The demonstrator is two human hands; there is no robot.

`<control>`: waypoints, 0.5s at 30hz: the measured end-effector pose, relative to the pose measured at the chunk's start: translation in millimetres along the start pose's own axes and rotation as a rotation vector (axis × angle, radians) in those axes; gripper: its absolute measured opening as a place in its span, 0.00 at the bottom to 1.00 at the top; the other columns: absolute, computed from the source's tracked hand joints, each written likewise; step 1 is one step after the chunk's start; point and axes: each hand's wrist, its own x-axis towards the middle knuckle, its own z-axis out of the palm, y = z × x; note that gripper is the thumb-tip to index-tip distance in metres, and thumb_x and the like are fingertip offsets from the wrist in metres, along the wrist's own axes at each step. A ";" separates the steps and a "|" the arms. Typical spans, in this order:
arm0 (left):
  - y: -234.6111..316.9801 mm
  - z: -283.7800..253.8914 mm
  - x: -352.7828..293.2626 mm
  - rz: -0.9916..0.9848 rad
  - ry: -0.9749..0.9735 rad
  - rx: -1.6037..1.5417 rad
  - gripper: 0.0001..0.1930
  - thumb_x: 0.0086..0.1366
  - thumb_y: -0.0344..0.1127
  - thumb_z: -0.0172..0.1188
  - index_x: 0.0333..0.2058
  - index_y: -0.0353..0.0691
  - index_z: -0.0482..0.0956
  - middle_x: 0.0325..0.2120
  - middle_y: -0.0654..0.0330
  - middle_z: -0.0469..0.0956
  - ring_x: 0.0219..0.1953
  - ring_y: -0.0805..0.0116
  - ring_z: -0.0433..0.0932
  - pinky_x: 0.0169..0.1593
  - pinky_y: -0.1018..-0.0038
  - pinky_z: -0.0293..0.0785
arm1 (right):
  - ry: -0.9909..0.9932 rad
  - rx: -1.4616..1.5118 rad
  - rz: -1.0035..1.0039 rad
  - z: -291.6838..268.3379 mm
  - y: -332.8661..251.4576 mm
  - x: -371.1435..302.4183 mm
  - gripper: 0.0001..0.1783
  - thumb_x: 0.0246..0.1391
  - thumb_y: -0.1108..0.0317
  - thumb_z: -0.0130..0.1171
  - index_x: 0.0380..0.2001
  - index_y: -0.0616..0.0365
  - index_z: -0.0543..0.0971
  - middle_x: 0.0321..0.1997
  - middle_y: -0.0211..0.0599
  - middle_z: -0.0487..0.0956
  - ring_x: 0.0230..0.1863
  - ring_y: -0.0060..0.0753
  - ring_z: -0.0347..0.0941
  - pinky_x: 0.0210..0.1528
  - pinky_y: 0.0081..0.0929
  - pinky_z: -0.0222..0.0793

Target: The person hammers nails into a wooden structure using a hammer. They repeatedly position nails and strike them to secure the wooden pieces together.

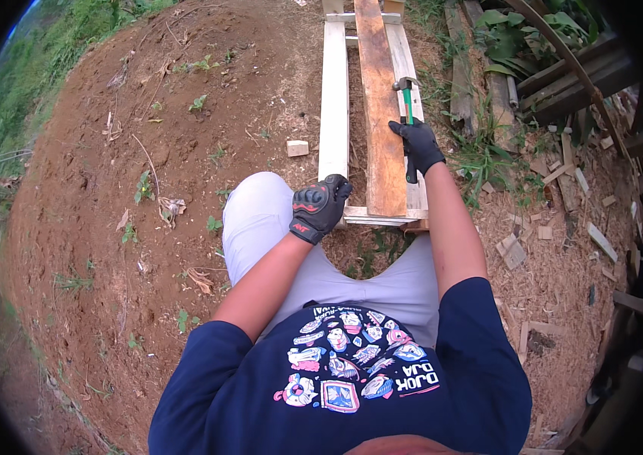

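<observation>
In a black glove, my right hand (417, 144) is closed around a hammer (408, 105) with a green and black handle. The steel head points away from me, over the right rail of a pale wooden frame (334, 98). A long brown plank (383, 129) lies lengthwise on this frame, just left of the hammer. My left hand (320, 205), gloved in black with red marks, rests at the near left corner of the frame. Its fingers are curled, and whatever they hold is hidden.
A small wood block (298, 148) lies on the brown soil left of the frame. To the right are weathered boards (461, 68), scattered wood offcuts (511, 250) and sawdust. Dark stacked timber (575, 87) and a curved rusty bar (564, 51) stand at the far right.
</observation>
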 end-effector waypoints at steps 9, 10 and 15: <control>-0.8 2.3 0.9 -0.002 -0.004 -0.027 0.13 0.73 0.51 0.60 0.40 0.50 0.87 0.31 0.57 0.87 0.34 0.50 0.86 0.39 0.54 0.79 | 0.012 -0.043 0.000 1.9 -4.4 -4.9 0.18 0.55 0.57 0.78 0.38 0.51 0.79 0.22 0.23 0.72 0.20 0.22 0.66 0.24 0.29 0.64; -0.4 1.7 1.0 -0.002 -0.008 -0.023 0.13 0.73 0.51 0.60 0.40 0.50 0.87 0.31 0.57 0.87 0.34 0.50 0.86 0.39 0.54 0.79 | 0.019 -0.048 0.004 2.9 -4.9 -4.8 0.18 0.55 0.56 0.78 0.37 0.51 0.79 0.23 0.23 0.72 0.21 0.22 0.66 0.24 0.29 0.65; 2.4 -1.4 0.8 -0.022 -0.027 0.002 0.13 0.73 0.50 0.60 0.39 0.50 0.87 0.32 0.56 0.87 0.35 0.50 0.86 0.40 0.55 0.79 | 0.016 -0.080 0.006 3.9 -8.5 -8.1 0.18 0.55 0.56 0.78 0.39 0.52 0.79 0.24 0.24 0.72 0.22 0.23 0.67 0.25 0.29 0.65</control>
